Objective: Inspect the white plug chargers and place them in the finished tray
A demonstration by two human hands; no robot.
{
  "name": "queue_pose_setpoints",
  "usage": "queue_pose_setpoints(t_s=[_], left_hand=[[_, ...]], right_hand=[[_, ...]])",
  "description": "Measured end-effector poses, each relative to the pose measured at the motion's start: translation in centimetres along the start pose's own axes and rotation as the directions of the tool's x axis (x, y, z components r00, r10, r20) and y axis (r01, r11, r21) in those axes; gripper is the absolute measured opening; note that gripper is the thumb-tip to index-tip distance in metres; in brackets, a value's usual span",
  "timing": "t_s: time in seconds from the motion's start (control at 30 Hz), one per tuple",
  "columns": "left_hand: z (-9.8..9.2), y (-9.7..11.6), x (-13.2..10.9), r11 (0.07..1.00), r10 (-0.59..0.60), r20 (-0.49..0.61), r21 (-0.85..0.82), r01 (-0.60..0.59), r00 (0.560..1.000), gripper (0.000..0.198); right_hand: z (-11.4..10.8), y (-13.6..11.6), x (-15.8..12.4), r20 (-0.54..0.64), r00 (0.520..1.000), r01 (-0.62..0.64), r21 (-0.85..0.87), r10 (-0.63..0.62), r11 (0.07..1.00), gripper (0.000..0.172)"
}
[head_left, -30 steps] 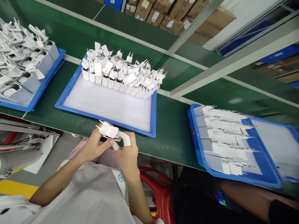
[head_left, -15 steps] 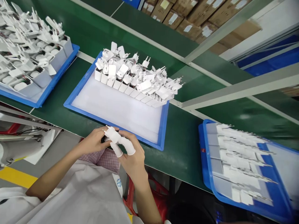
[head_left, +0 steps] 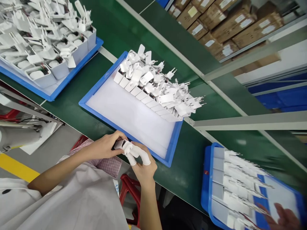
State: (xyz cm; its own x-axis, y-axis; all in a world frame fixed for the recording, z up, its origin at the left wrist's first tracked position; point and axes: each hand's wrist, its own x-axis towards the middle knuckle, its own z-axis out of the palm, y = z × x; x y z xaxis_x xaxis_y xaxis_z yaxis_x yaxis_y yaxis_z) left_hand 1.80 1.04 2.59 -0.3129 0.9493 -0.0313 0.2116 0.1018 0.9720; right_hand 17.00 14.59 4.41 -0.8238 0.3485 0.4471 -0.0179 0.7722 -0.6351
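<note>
In front of my body both hands hold a small white plug-in charger (head_left: 122,144), its dark inside partly showing. My left hand (head_left: 105,147) grips its left side, fingers curled. White finger cots cover the thumb and a finger of my right hand (head_left: 145,167), which pinches the charger's right end. Just beyond my hands, a blue-rimmed tray (head_left: 169,158) lies on the green bench with a white lining. Along its far side stand rows of white chargers (head_left: 153,92), many with plug pieces sticking up and wires showing.
At the far left, another blue tray (head_left: 54,95) is full of white chargers. A blue bin (head_left: 206,182) on the right holds upright rows of chargers, with another person's hand (head_left: 283,215) over it. Metal rails (head_left: 249,123) cross the bench; cartons (head_left: 211,16) stand behind. A red stool (head_left: 130,191) is below.
The view has shifted and tilted. The charger has turned in my hands: its prongs showed before, and now an open dark part shows. Another person's hand has appeared at the lower right.
</note>
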Motion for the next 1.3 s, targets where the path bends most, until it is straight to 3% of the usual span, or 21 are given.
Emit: queue_pose_setpoints(t_s=[0.07,0.2,0.33,0.43,0.6,0.67,0.8,0.9,1.1,1.2,1.3], left_hand=[[0.1,-0.3,-0.1,1.000,0.010,-0.024,-0.016,-0.011,1.000,0.023],[0.2,-0.5,-0.1,0.997,0.069,-0.037,-0.022,-0.070,0.997,0.013],[0.2,-0.4,0.1,0.988,0.142,-0.055,-0.046,-0.145,0.988,0.014],[0.1,-0.4,0.1,0.980,0.187,-0.054,-0.060,-0.190,0.981,0.016],[0.0,-0.5,0.0,0.981,0.189,-0.016,-0.041,-0.190,0.982,0.018],[0.0,-0.4,-0.1,0.994,0.104,-0.008,-0.031,-0.104,0.995,0.015],[-0.2,-0.2,-0.1,0.990,-0.078,0.000,-0.116,0.077,0.997,0.035],[-0.3,0.0,0.1,0.991,-0.073,0.024,-0.114,0.076,0.997,0.033],[-0.5,0.0,0.4,0.995,-0.050,0.023,-0.087,0.052,0.998,0.031],[-0.6,0.0,0.5,0.994,-0.036,0.020,-0.101,0.038,0.999,0.032],[-0.5,-0.1,0.5,0.992,-0.031,0.022,-0.119,0.033,0.999,0.031]], right_hand=[[0.8,0.8,-0.5,-0.128,0.985,-0.100,0.098,0.112,0.990,0.023],[3.0,1.8,-1.3,-0.305,0.884,-0.282,0.255,0.354,0.925,0.006],[4.6,1.8,-1.8,-0.392,0.839,-0.300,0.245,0.377,0.922,0.008],[4.4,1.9,-2.1,-0.391,0.848,-0.292,0.217,0.357,0.931,0.008],[2.3,2.1,-2.0,-0.279,0.932,-0.201,0.132,0.231,0.971,0.005],[1.4,1.8,-1.6,-0.217,0.961,-0.151,0.095,0.169,0.984,0.010],[-0.1,0.8,-0.2,-0.002,0.999,0.054,-0.059,-0.054,0.997,0.035],[-1.3,0.3,0.9,0.167,0.978,0.146,-0.097,-0.128,0.985,0.045],[-4.0,-0.4,2.5,0.426,0.898,0.151,-0.059,-0.112,0.987,0.054],[-4.4,-0.8,2.7,0.504,0.860,0.158,-0.129,-0.072,0.979,0.059],[-4.1,-0.8,2.6,0.519,0.852,0.153,-0.133,-0.063,0.979,0.061]])
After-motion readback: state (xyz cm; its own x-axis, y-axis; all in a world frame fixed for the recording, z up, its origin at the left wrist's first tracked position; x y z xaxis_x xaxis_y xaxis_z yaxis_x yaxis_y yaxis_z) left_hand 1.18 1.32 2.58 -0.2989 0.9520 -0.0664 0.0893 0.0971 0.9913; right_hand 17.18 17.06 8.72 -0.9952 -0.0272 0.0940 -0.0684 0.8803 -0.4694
